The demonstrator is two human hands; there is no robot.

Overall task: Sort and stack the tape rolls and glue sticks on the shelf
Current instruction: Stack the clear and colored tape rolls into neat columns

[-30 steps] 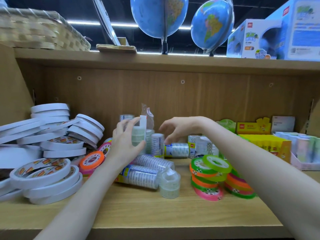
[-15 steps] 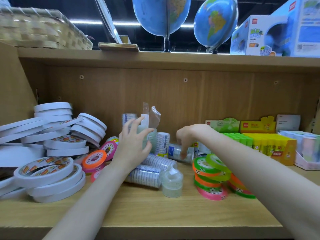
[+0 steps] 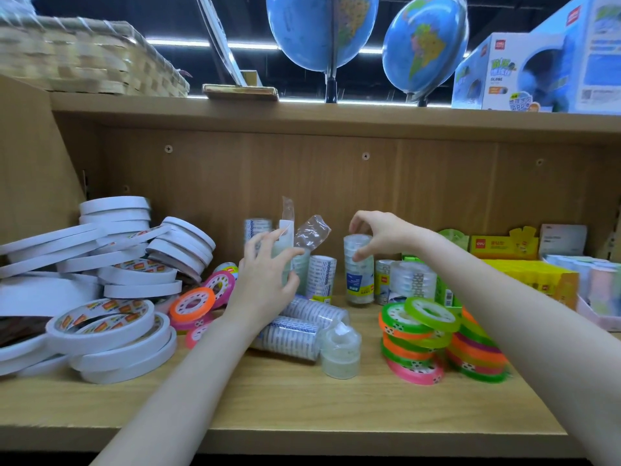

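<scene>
Shelf (image 3: 302, 401) of pale wood, tape rolls (image 3: 111, 334) heaped left; globes (image 3: 322, 28) above

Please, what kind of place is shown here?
Probably a stationery shop. A wooden shelf holds many tape rolls and boxed glue sticks; above stand globes and a boxed globe.
</scene>
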